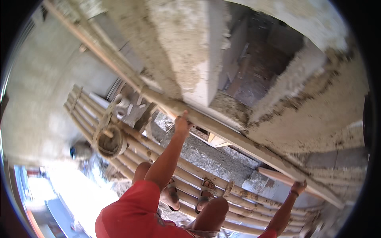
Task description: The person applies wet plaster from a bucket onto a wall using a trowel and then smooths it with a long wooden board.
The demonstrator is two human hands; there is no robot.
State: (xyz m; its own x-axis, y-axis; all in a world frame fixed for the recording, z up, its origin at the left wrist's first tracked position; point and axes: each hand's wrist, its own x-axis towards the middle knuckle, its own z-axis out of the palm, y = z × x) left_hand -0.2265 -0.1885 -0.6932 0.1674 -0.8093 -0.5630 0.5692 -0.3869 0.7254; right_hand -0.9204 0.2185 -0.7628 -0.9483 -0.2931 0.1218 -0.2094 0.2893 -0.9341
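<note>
A long wooden board (pixel 258 152) smeared with mortar runs slantwise along the wall, from far upper left to lower right. My left hand (pixel 183 124) is closed around its lower edge near the middle, just under the corner of the wall opening. Farther along to the right, my right hand (pixel 298 187) grips the same edge close to the board's end. Both arms are stretched out. The board lies against or very near the plastered wall (pixel 317 115); I cannot tell whether it touches all along.
Beneath me is a scaffold of bamboo poles (pixel 186 163), with my sandalled feet on it. A mortar-filled bucket (pixel 112 142) stands there at left, a dirty wooden tool (pixel 104 123) by its rim. Above the board, a rough-edged opening (pixel 264 59) cuts into the wall.
</note>
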